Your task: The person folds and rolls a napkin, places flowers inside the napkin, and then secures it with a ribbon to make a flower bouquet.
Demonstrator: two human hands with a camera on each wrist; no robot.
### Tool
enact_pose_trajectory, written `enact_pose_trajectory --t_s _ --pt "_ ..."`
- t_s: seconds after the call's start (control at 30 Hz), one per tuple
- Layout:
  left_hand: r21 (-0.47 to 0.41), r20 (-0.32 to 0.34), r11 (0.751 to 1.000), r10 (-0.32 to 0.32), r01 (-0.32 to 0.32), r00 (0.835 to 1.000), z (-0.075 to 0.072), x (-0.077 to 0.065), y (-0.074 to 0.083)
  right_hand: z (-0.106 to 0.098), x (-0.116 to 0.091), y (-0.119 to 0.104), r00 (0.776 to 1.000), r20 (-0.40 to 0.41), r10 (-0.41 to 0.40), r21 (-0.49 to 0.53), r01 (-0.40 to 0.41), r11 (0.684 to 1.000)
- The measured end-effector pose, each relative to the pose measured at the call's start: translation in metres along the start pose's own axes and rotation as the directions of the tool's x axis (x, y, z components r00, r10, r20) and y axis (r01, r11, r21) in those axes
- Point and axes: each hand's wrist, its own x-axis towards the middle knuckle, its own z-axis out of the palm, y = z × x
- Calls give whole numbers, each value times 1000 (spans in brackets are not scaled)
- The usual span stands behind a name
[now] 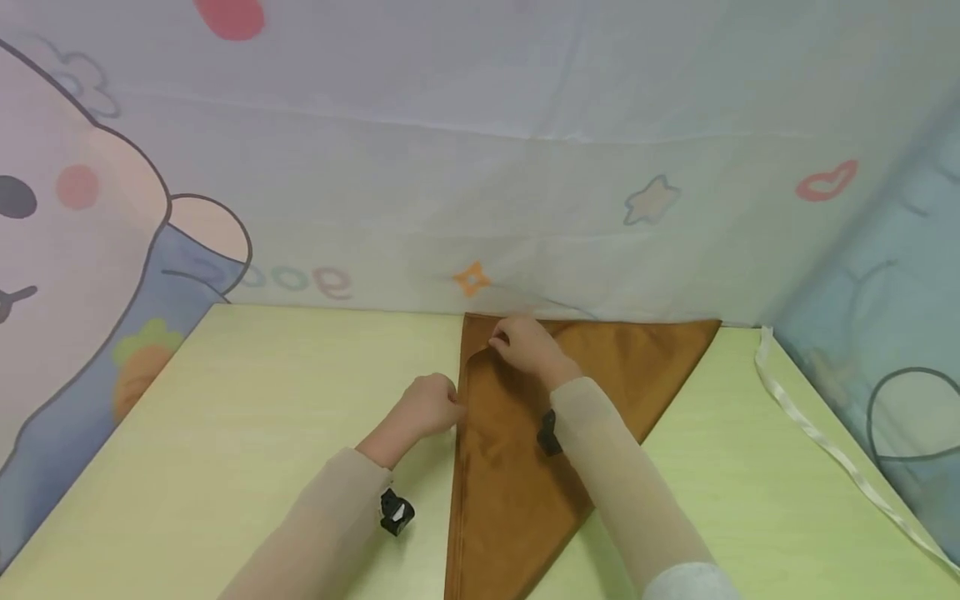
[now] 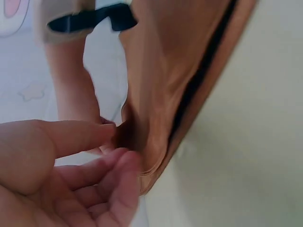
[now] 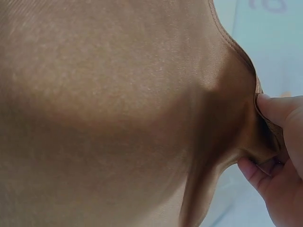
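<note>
A brown satin-like cloth (image 1: 517, 492), folded to a triangle, lies on the pale table with its straight edge on the left. My right hand (image 1: 527, 346) pinches the cloth's upper layer near the top left corner and lifts it slightly. In the right wrist view, the thumb and fingers of the right hand (image 3: 284, 142) grip a stitched edge of the cloth (image 3: 118, 94). My left hand (image 1: 429, 406) is at the cloth's left edge, fingers loosely curled. The left wrist view shows a gap between thumb and fingertips of the left hand (image 2: 71, 165), close by the cloth (image 2: 161, 71).
The pale green table (image 1: 285, 392) meets a printed fabric backdrop (image 1: 450, 167) at the back. A white ribbon-like strip (image 1: 806, 429) runs along the table's right edge. Black wrist devices (image 1: 396, 512) are worn on both arms.
</note>
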Motion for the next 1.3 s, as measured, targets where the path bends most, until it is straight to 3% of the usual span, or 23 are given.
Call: enact_pose_trajectory --t_s 0.17,0.3,0.47,0.57,0.73,0.9,1.1,1.3 --pt "-78 -120 996 34 -44 992 -5 24 5 4 -3 -1 1000 -9 -4 4 4 1000" --pt "-76 -218 996 36 -53 975 1 42 5 6 -5 -3 1000 -10 10 13 -10 1000" --pt "-47 -288 998 33 -49 957 14 59 -2 9 -8 -9 1000 -13 14 8 -14 1000" --pt "-34 -338 997 47 -62 940 21 65 -9 10 -9 -12 1000 -23 -7 3 7 1000" --pt "-63 -439 995 44 -80 898 27 71 -19 12 -10 -15 998 -45 -35 -10 34 999" --pt "-58 -470 990 85 -127 879 27 77 -22 13 -11 -15 998 -48 -34 -6 34 999" --pt "-47 -465 985 125 -165 876 23 78 -18 12 -12 -12 993 -96 -66 -4 66 998" --pt "-27 -460 989 117 -146 880 16 80 -17 4 -15 -9 991 -106 -75 64 83 995"
